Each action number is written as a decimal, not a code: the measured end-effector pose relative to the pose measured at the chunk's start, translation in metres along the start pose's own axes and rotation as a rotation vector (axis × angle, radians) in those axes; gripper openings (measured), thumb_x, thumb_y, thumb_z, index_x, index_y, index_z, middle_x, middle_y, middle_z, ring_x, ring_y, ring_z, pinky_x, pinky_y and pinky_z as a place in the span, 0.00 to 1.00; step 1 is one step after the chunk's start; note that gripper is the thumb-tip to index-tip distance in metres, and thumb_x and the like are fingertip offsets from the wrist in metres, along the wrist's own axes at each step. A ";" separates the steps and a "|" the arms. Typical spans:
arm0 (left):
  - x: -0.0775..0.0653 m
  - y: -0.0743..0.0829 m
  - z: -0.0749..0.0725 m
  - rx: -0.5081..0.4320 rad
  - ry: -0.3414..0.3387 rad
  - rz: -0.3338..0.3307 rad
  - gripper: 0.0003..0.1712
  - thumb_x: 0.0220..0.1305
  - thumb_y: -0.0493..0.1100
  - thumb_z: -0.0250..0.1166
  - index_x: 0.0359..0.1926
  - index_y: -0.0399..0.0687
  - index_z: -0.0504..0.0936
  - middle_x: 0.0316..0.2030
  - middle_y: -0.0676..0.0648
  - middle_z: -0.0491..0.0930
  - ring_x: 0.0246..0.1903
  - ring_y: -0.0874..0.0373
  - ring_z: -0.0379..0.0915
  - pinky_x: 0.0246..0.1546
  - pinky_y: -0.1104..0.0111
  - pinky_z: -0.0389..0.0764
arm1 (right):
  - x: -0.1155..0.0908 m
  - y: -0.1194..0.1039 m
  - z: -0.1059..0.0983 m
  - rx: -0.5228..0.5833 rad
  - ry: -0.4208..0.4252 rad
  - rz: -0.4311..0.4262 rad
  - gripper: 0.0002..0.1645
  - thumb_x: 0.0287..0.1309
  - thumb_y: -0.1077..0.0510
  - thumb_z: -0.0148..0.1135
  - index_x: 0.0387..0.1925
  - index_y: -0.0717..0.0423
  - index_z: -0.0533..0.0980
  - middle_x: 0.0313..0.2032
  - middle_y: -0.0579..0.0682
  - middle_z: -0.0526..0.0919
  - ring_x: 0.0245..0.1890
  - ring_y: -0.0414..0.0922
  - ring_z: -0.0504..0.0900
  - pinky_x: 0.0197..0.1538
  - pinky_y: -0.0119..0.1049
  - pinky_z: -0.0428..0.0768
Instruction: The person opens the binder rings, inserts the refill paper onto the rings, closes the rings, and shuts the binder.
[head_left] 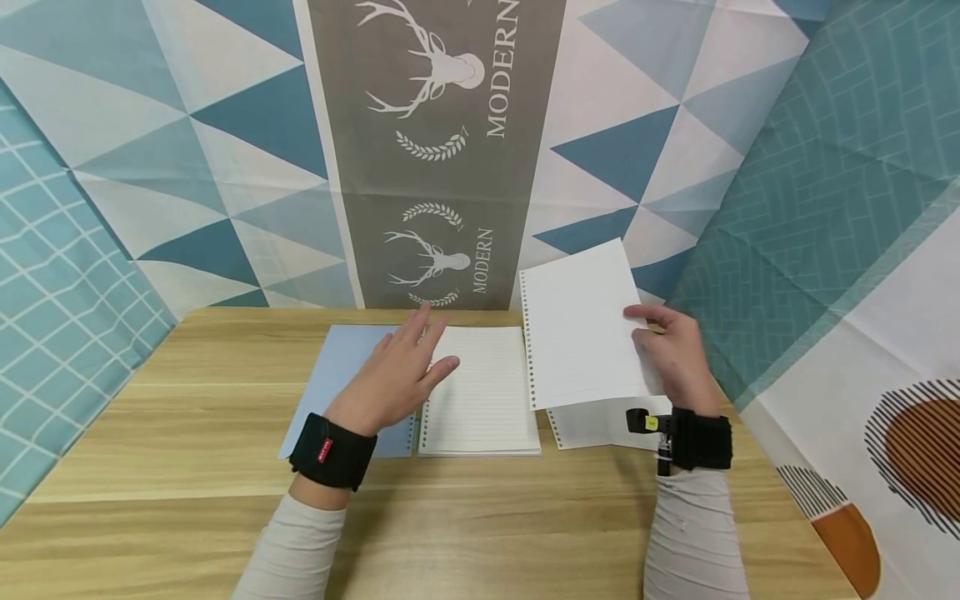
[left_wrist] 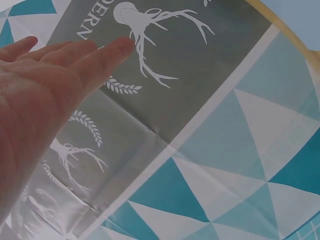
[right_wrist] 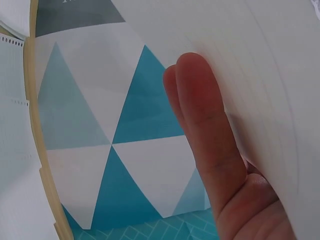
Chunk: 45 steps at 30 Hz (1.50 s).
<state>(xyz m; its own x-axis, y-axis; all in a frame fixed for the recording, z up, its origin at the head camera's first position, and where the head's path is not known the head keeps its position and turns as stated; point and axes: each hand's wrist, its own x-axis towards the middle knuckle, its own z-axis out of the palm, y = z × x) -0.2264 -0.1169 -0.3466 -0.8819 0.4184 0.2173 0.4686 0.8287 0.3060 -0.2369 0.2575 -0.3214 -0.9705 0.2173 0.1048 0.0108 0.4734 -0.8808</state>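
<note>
My right hand (head_left: 660, 346) pinches the right edge of a loose white punched sheet (head_left: 581, 325) and holds it raised and tilted above a second pile of sheets (head_left: 592, 427) on the table. In the right wrist view its fingers (right_wrist: 200, 115) lie against the sheet (right_wrist: 260, 70). My left hand (head_left: 405, 367) hovers open with straight fingers over the left edge of a stack of lined paper (head_left: 483, 392), beside a pale blue cover (head_left: 337, 375). The left wrist view shows that hand (left_wrist: 45, 80) flat and holding nothing.
The wooden table (head_left: 187, 433) ends at a patterned backdrop (head_left: 435, 150) close behind the papers. Teal patterned cloth (head_left: 810, 208) hangs at both sides. Both wrists wear black straps.
</note>
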 end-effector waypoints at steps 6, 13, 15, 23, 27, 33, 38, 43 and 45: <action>0.000 -0.003 -0.001 -0.011 0.008 0.001 0.42 0.78 0.64 0.47 0.82 0.51 0.48 0.82 0.38 0.43 0.81 0.41 0.41 0.74 0.35 0.53 | -0.001 -0.002 0.004 -0.020 -0.012 -0.029 0.23 0.71 0.65 0.48 0.63 0.59 0.77 0.66 0.61 0.70 0.61 0.58 0.67 0.45 0.27 0.78; 0.000 -0.007 -0.002 -0.019 0.021 -0.006 0.42 0.78 0.64 0.46 0.81 0.49 0.49 0.81 0.36 0.44 0.81 0.40 0.41 0.74 0.35 0.54 | -0.001 -0.004 0.008 -0.032 -0.010 -0.053 0.23 0.71 0.65 0.48 0.62 0.59 0.77 0.67 0.61 0.70 0.61 0.59 0.68 0.45 0.29 0.77; 0.000 -0.008 -0.002 -0.023 0.019 -0.010 0.42 0.78 0.65 0.46 0.81 0.49 0.49 0.81 0.37 0.43 0.81 0.40 0.41 0.74 0.35 0.54 | -0.001 -0.005 0.009 -0.034 -0.004 -0.055 0.23 0.71 0.65 0.48 0.62 0.59 0.78 0.66 0.61 0.70 0.61 0.59 0.68 0.46 0.31 0.77; -0.001 -0.012 -0.004 -0.041 0.016 -0.025 0.42 0.78 0.64 0.46 0.82 0.51 0.48 0.82 0.37 0.42 0.81 0.39 0.41 0.73 0.35 0.54 | -0.005 -0.010 0.016 -0.032 -0.013 -0.081 0.23 0.71 0.65 0.49 0.62 0.59 0.78 0.68 0.60 0.70 0.59 0.59 0.71 0.52 0.38 0.77; 0.000 -0.014 -0.005 -0.032 0.025 -0.023 0.42 0.78 0.64 0.46 0.82 0.50 0.48 0.81 0.36 0.43 0.80 0.38 0.42 0.73 0.35 0.56 | -0.005 -0.011 0.019 -0.032 -0.023 -0.115 0.22 0.70 0.66 0.49 0.60 0.60 0.79 0.66 0.61 0.73 0.54 0.57 0.75 0.46 0.34 0.77; 0.000 -0.017 -0.005 -0.032 0.027 -0.023 0.42 0.78 0.64 0.46 0.82 0.49 0.48 0.81 0.35 0.43 0.80 0.38 0.43 0.73 0.36 0.57 | -0.005 -0.013 0.025 -0.017 -0.047 -0.156 0.21 0.70 0.68 0.49 0.60 0.62 0.79 0.67 0.61 0.73 0.58 0.58 0.72 0.55 0.43 0.75; 0.000 -0.019 -0.006 -0.025 0.028 -0.026 0.42 0.79 0.64 0.44 0.82 0.49 0.47 0.81 0.34 0.43 0.80 0.38 0.43 0.73 0.36 0.56 | -0.006 -0.015 0.030 -0.013 -0.065 -0.158 0.22 0.71 0.68 0.48 0.61 0.62 0.78 0.69 0.61 0.71 0.61 0.59 0.70 0.61 0.51 0.73; -0.001 -0.019 -0.007 -0.029 0.028 -0.036 0.42 0.78 0.64 0.45 0.82 0.50 0.46 0.81 0.35 0.43 0.81 0.38 0.41 0.73 0.35 0.55 | -0.007 -0.017 0.033 -0.016 -0.080 -0.150 0.22 0.72 0.67 0.49 0.62 0.61 0.77 0.68 0.61 0.71 0.59 0.59 0.72 0.59 0.49 0.74; -0.001 -0.020 -0.007 -0.031 0.028 -0.036 0.43 0.78 0.64 0.45 0.82 0.50 0.46 0.81 0.35 0.43 0.81 0.38 0.41 0.73 0.35 0.56 | -0.007 -0.018 0.034 -0.013 -0.088 -0.156 0.22 0.72 0.67 0.49 0.62 0.61 0.77 0.68 0.60 0.71 0.59 0.59 0.71 0.60 0.49 0.74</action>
<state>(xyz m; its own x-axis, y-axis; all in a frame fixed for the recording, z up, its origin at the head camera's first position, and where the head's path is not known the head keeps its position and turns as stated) -0.2346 -0.1361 -0.3465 -0.8966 0.3776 0.2314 0.4384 0.8311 0.3421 -0.2386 0.2183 -0.3220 -0.9779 0.0653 0.1986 -0.1390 0.5067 -0.8508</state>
